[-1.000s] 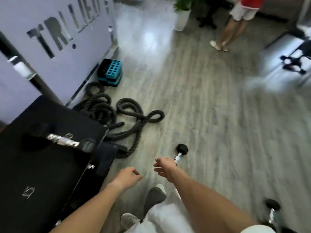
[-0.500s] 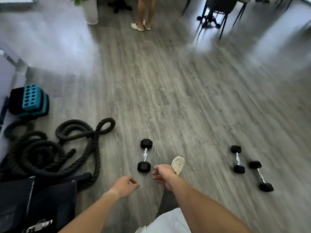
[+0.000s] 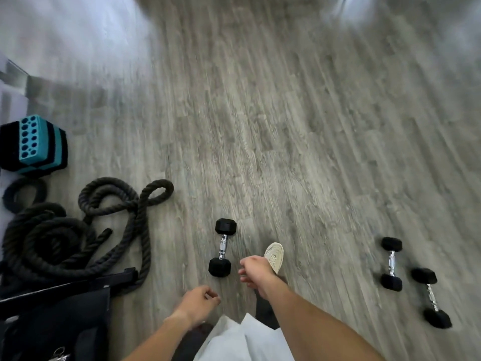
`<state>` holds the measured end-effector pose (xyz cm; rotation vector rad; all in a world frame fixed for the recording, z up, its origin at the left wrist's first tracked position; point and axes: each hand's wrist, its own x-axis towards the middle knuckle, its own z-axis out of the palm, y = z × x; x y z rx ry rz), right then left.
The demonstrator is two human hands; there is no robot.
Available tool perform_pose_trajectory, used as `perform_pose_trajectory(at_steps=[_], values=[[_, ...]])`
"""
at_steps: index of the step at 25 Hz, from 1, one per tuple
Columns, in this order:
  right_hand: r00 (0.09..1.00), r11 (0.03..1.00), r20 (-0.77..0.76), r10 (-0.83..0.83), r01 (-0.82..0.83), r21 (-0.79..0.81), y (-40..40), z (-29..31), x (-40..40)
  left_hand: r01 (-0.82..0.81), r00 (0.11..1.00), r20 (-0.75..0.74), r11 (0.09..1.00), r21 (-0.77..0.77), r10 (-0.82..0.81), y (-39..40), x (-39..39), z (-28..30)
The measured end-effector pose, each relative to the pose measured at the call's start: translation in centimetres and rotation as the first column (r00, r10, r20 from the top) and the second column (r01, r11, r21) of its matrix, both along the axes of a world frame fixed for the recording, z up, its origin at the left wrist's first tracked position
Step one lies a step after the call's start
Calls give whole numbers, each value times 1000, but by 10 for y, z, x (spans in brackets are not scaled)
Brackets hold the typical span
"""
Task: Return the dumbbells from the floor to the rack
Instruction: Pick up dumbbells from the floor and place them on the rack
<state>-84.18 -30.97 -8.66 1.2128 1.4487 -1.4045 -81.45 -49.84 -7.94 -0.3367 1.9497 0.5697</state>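
Three black hex dumbbells with chrome handles lie on the grey wood floor. The nearest dumbbell (image 3: 223, 247) lies just ahead of my hands. Two more sit at the right: one dumbbell (image 3: 391, 263) and a second dumbbell (image 3: 430, 297) beside it. My right hand (image 3: 256, 269) hangs just right of the nearest dumbbell's near head, fingers loosely curled, holding nothing. My left hand (image 3: 197, 304) is lower, below that dumbbell, also loosely curled and empty. The black rack (image 3: 54, 313) fills the lower left corner, partly cut off.
A coiled black battle rope (image 3: 78, 230) lies at the left, reaching toward the rack. A teal and black block (image 3: 32, 143) stands by the wall behind it. My light shoe (image 3: 274, 256) is stepping forward next to the nearest dumbbell.
The view has swung right and down from the rack toward the floor. The nearest dumbbell is now closer to my hands, and the two right dumbbells have come into view.
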Motion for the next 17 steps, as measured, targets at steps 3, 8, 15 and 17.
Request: perform_pose_trajectory(at_steps=[3,8,15,17], values=[[1000,1000,25,-16,16,5,-5,-28,-27,-17,1000,14,1000,-8,17,7,-18,-29],[995,999,88,-46,45,9,-39,-123,-64,-1,990,142,1000,-22,4,-16,-23,-138],[965,992,229,-125,118,42,-117,-362,-86,-18,962,273,1000,-2,18,-67,-30,-358],[961,989,239,-136,119,87,-127,-418,-83,-28,969,242,998,-47,39,-70,-39,-402]])
